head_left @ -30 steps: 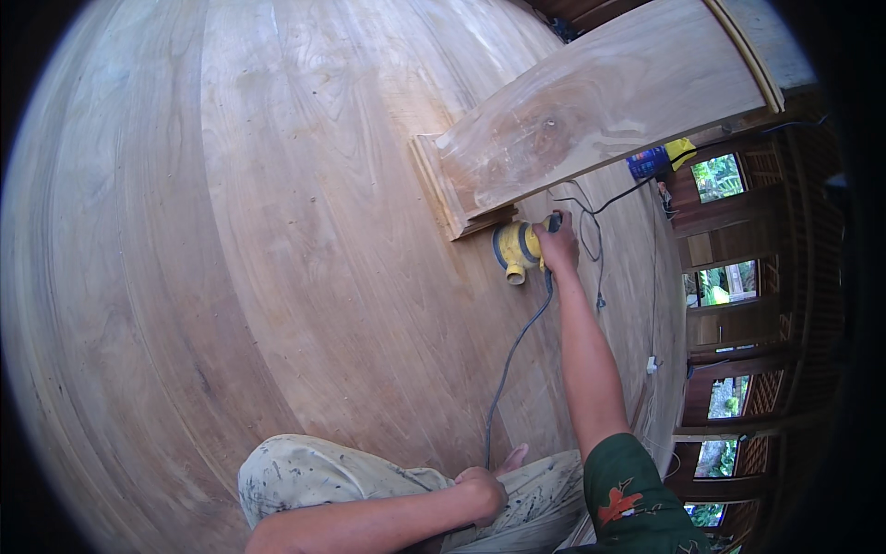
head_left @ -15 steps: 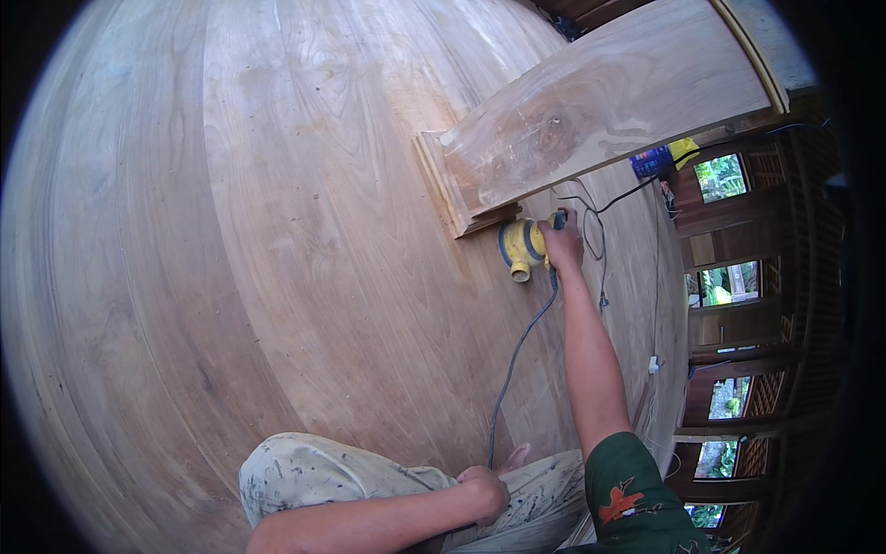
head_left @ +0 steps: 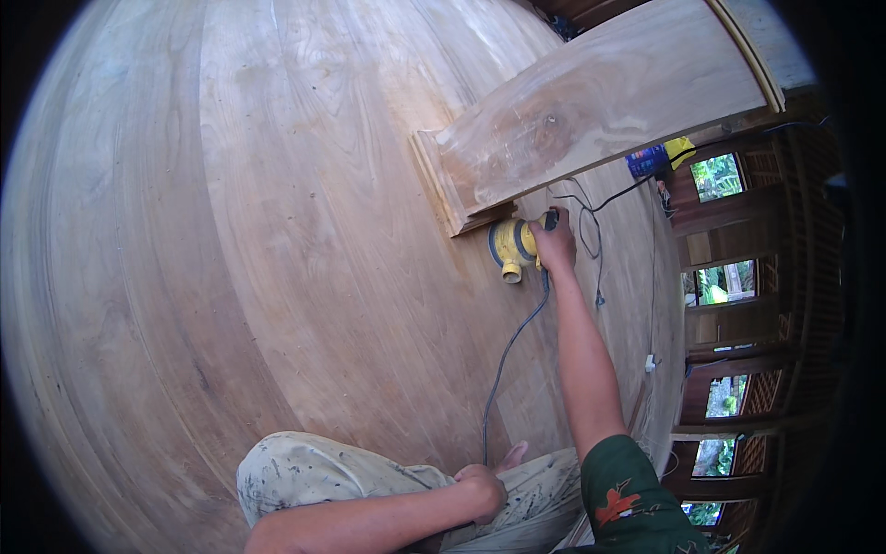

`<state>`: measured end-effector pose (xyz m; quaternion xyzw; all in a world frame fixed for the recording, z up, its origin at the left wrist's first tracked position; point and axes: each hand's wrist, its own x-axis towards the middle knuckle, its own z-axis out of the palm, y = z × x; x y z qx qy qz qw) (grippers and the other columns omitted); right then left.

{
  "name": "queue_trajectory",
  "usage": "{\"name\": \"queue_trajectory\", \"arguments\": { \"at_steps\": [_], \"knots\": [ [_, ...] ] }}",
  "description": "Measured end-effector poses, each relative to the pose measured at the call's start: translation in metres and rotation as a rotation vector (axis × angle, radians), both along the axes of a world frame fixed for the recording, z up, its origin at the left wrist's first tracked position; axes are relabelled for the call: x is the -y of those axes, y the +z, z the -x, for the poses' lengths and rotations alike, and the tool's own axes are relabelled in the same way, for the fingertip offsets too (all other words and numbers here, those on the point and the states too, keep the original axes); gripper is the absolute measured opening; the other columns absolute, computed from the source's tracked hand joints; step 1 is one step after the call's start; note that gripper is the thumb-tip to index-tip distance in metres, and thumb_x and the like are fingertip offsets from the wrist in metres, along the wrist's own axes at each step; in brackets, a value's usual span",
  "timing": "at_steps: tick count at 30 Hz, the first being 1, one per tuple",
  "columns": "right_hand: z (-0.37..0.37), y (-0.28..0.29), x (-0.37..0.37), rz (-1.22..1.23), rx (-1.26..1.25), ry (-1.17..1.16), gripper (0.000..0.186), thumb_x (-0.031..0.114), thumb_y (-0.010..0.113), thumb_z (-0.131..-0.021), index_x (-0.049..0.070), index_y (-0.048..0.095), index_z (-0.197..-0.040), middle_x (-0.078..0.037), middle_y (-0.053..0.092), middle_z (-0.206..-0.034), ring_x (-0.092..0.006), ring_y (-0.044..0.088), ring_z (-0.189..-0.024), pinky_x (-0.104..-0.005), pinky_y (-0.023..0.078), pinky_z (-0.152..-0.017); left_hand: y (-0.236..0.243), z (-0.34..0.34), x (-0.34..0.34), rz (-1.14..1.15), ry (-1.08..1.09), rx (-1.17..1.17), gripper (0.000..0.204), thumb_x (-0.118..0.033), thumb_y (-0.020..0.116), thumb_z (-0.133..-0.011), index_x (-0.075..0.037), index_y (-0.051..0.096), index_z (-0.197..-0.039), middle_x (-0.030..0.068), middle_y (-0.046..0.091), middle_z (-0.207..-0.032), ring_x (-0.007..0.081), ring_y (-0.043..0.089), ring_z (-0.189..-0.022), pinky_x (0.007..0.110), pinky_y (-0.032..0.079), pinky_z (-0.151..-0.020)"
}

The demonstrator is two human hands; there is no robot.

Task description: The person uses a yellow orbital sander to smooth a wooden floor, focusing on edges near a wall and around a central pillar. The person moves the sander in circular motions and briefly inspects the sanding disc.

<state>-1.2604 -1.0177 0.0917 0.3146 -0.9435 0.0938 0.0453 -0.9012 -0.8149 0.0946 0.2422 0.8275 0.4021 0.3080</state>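
One yellow sander (head_left: 514, 244) lies on its side or tilted (the angle makes that hard to tell) just beside the moulded foot of the wooden post (head_left: 591, 111), to its lower right. It should be hard-shelled and stiff, fairly weighty for one hand, though not fragile; its dust might make it slippery. The narrower end, away from the post, looks the best hold, and the right hand (head_left: 555, 244) has its fingers wrapped there. Dark bands ring its scuffed body, and a short round spout points away from the post. A flexible cord (head_left: 503, 360) trails from it to the left hand (head_left: 482, 494), well apart from the post; those fingers are curled, but I cannot tell whether they grip the cord. Beyond the sander, a black cable (head_left: 624, 192) loops beside the post.
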Motion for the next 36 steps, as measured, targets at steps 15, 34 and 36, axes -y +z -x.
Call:
{"name": "queue_trajectory", "arguments": {
  "at_steps": [15, 34, 36],
  "knots": [
    [0.001, 0.003, -0.046, 0.018, -0.025, -0.056, 0.070, 0.038, 0.080, -0.088, 0.016, 0.058, -0.150, -0.024, 0.071, -0.140, -0.0438, 0.067, -0.130, -0.0508, 0.053, -0.108, 0.009, -0.002, 0.007, 0.009, -0.008, 0.010, 0.033, -0.027, 0.083, -0.085, -0.013, 0.086, -0.115, 0.0076, 0.084, -0.114, 0.0297, 0.082, -0.107, 0.045, 0.066, -0.085],
    [-0.005, 0.007, -0.016, -0.005, -0.024, -0.021, 0.072, 0.043, 0.078, -0.088, 0.018, 0.056, -0.151, -0.024, 0.071, -0.141, -0.0458, 0.067, -0.131, -0.0529, 0.053, -0.108, -0.002, -0.001, -0.004, -0.012, -0.007, 0.022, 0.034, -0.023, 0.081, -0.087, -0.011, 0.085, -0.118, 0.0080, 0.083, -0.118, 0.0279, 0.081, -0.112, 0.046, 0.065, -0.087],
    [-0.007, 0.007, -0.015, -0.011, -0.020, -0.025, 0.072, 0.043, 0.078, -0.088, 0.018, 0.056, -0.151, -0.024, 0.071, -0.141, -0.0462, 0.067, -0.131, -0.0532, 0.053, -0.108, -0.003, 0.000, -0.005, -0.013, -0.009, 0.023, 0.033, -0.023, 0.081, -0.087, -0.011, 0.085, -0.118, 0.0082, 0.084, -0.118, 0.0280, 0.081, -0.111, 0.046, 0.065, -0.087]
  ]
}}
